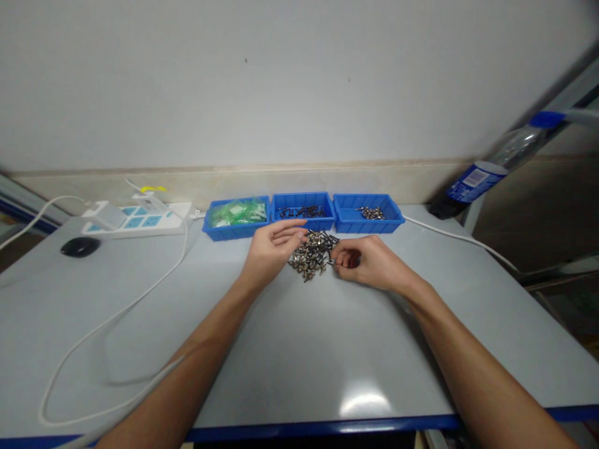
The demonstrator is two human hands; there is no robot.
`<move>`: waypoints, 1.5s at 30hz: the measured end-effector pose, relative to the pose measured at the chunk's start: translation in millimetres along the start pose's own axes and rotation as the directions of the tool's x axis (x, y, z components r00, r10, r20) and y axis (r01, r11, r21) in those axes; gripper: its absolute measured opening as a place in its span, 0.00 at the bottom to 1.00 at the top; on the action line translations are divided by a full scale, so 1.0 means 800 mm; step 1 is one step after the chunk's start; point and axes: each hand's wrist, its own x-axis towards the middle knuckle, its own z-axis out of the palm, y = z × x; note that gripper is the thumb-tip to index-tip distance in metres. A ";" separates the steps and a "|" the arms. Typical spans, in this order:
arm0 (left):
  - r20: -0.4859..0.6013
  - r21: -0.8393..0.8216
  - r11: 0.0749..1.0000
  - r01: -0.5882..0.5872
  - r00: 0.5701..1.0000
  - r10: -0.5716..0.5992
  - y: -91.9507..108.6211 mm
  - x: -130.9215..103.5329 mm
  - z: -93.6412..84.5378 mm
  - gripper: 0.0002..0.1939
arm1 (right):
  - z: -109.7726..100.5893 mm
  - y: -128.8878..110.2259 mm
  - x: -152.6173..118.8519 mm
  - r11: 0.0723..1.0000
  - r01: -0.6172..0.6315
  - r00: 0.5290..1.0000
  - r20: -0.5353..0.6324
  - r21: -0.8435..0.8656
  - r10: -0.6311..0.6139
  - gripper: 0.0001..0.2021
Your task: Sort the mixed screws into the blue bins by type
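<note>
A heap of small screws (312,254), some dark and some silvery, lies on the grey table in front of the blue bins. My left hand (271,252) is at the heap's left edge, its index finger stretched over the screws and the thumb a little apart below. No object shows in it. At the right edge of the heap, my right hand (367,262) has thumb and fingertips pinched together on a small dark screw. Behind the heap, the middle blue bin (304,224) contains dark screws (309,211), and the right blue bin (367,226) contains silvery screws (373,213).
The left blue bin (236,232) holds green plastic bags (238,212). A white power strip (140,223) and a black mouse (80,247) lie at the left. White cables (116,318) cross the table. A blue-capped bottle (477,181) of dark liquid leans at the right.
</note>
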 end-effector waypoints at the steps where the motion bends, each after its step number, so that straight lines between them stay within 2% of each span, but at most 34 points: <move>1: 0.001 0.012 1.000 -0.003 1.000 0.003 0.002 -0.001 0.001 0.17 | -0.002 0.000 0.000 1.000 -0.008 1.000 -0.002 0.020 0.008 0.08; 6: 0.044 0.064 0.998 0.006 0.999 -0.009 0.009 -0.006 0.007 0.11 | -0.009 0.002 -0.003 0.970 -0.072 0.996 -0.035 0.231 0.082 0.09; 10: 0.168 0.121 0.992 -0.026 0.986 0.005 0.007 -0.010 0.011 0.12 | -0.012 -0.003 -0.003 0.887 -0.104 0.993 -0.005 0.450 0.118 0.08; 13: 0.257 0.165 0.983 -0.075 0.966 0.031 0.006 -0.014 0.012 0.12 | -0.013 -0.008 -0.002 0.830 -0.085 0.992 -0.031 0.552 0.123 0.12; 16: 0.304 0.135 0.988 -0.075 0.952 0.031 0.008 -0.017 0.013 0.10 | -0.013 -0.010 -0.002 0.792 -0.068 0.992 -0.043 0.607 0.118 0.14; 20: 0.356 0.042 0.999 -0.014 0.934 -0.002 0.011 -0.019 0.013 0.10 | -0.013 -0.010 -0.003 0.765 -0.058 0.993 -0.041 0.641 0.110 0.15; 25: 0.342 -0.007 0.999 0.048 0.939 -0.043 0.014 -0.020 0.013 0.12 | -0.012 -0.010 -0.002 0.767 -0.054 0.992 -0.056 0.640 0.117 0.16; 27: 0.303 -0.019 0.998 0.061 0.951 -0.052 0.014 -0.018 0.013 0.12 | -0.011 -0.008 0.000 0.788 -0.043 0.992 -0.068 0.614 0.106 0.17; 29: 0.202 -0.044 0.998 0.053 0.978 -0.043 0.012 -0.014 0.011 0.13 | -0.008 -0.003 0.001 0.861 -0.013 0.988 -0.124 0.508 0.088 0.14; 32: 0.034 -0.058 0.998 -0.012 0.999 0.014 0.005 -0.003 0.005 0.19 | -0.003 0.006 0.002 0.992 0.041 0.978 -0.209 0.119 -0.016 0.10; 34: 0.006 -0.029 0.999 -0.041 0.999 0.041 -0.001 0.003 0.000 0.27 | 0.001 0.011 0.003 0.990 0.078 0.979 -0.179 -0.116 -0.099 0.10; 35: 0.008 -0.011 0.999 -0.042 0.999 0.042 -0.003 0.005 -0.002 0.30 | 0.002 0.012 0.003 0.979 0.094 0.981 -0.152 -0.180 -0.122 0.11; 37: 0.023 0.026 0.998 -0.049 0.999 0.048 -0.005 0.006 -0.004 0.31 | 0.003 0.014 0.003 0.969 0.109 0.983 -0.122 -0.224 -0.139 0.10; 41: 0.059 0.087 0.993 -0.076 0.996 0.071 0.001 0.000 -0.001 0.18 | 0.002 0.016 0.004 0.967 0.119 0.984 -0.106 -0.225 -0.146 0.10; 45: 0.066 0.122 0.989 -0.088 0.995 0.080 0.008 -0.005 0.002 0.12 | -0.001 0.017 0.003 0.967 0.129 0.981 -0.114 -0.221 -0.157 0.12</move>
